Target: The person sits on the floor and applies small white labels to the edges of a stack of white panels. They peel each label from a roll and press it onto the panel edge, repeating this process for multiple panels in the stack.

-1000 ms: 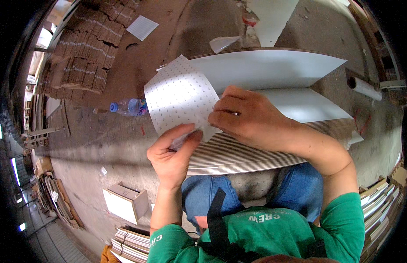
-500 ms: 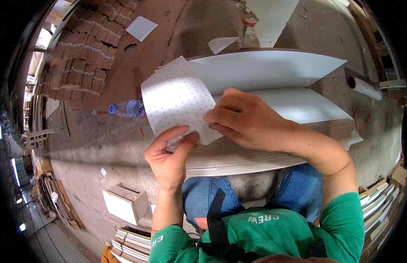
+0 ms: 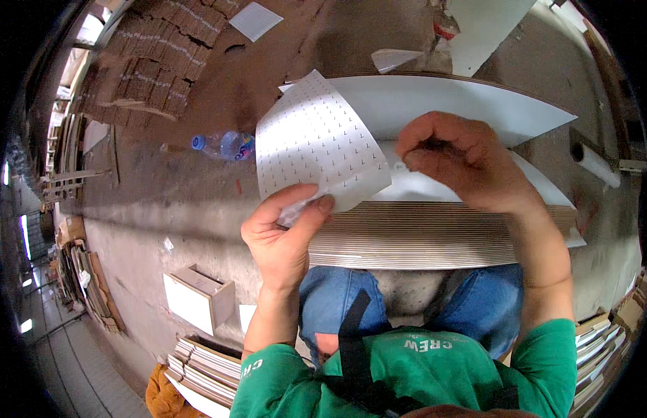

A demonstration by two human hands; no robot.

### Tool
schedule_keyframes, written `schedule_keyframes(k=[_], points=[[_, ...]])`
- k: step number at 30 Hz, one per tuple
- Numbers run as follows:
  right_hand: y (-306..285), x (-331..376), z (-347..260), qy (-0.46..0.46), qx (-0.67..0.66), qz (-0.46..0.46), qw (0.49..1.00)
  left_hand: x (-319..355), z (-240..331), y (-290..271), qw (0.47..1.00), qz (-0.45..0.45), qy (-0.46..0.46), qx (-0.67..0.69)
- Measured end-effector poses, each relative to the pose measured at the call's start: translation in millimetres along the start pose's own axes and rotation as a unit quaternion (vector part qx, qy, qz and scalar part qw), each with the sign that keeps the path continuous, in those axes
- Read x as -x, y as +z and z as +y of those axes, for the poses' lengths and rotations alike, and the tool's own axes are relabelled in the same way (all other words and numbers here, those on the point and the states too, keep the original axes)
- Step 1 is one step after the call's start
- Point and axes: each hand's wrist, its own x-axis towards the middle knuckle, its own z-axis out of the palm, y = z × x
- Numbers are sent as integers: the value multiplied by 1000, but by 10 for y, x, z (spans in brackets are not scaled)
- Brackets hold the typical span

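My left hand (image 3: 278, 233) pinches the lower edge of a white sticker sheet (image 3: 313, 143) between thumb and fingers. Small dark marks repeat in rows across the sheet, and its lower right strip is bare. Part of the sheet curls within the left hand's grip. To the right, my right hand (image 3: 470, 157) is held with its fingers drawn together, apart from the sheet. A small pale piece, seemingly a sticker, shows at its fingertips. Below both hands lies a stack of thin boards (image 3: 414, 233). White-faced panels (image 3: 435, 104) stand or lean open behind it.
A plastic bottle (image 3: 226, 145) lies on the floor left of the sheet. Brown stacked cardboard (image 3: 146, 76) is at the far left, a small white-fronted box (image 3: 198, 299) at the near left. A white roll (image 3: 594, 166) lies at the right. More boards (image 3: 205, 373) are stacked beside me.
My right hand has pulled away from the sheet's right edge, up and to the right. The left hand still holds the sheet. The whole view has shifted slightly.
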Motion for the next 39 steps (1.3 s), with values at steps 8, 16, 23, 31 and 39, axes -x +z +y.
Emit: schedule_keyframes(k=[8,16,23,31,39], points=[[123,-26,59,-153,57,87,983,8,51,53,999,-4,-22,46],[196,-56,90,-273,274,106,916,5,51,91,999,-7,-24,31],[204,-25,80,-202,176,81,960,-7,25,47,1000,-1,-5,1],[-295,-22,484,48,-359,42,931,-594,-309,-317,918,164,233,-277],[-590,183,1108,26,52,290,955,-1441,-870,-249,955,164,158,-192]])
